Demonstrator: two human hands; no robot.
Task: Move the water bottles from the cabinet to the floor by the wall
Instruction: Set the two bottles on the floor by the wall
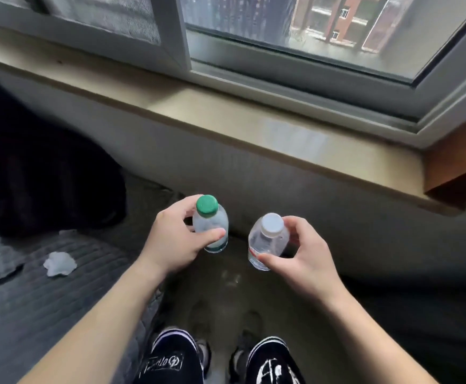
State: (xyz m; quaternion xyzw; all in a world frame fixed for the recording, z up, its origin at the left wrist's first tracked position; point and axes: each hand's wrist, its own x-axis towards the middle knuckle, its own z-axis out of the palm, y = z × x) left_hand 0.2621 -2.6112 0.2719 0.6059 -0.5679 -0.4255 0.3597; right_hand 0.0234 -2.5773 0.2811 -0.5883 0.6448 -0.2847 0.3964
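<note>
Our left hand (176, 242) grips the green-cap bottle (212, 225) and our right hand (308, 259) grips the white-cap bottle (265, 242). Both bottles are near upright, side by side. The floor (226, 289) lies straight below them and the wall (281, 189) is just beyond, so we judge neither hand nearer.

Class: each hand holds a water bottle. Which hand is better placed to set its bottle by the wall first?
Probably left: the left hand holds the green-capped bottle nearer the wall; the right hand holds the white-capped bottle farther back, tilted.

Green-capped bottle (211, 227), white-capped bottle (265, 242)
</note>
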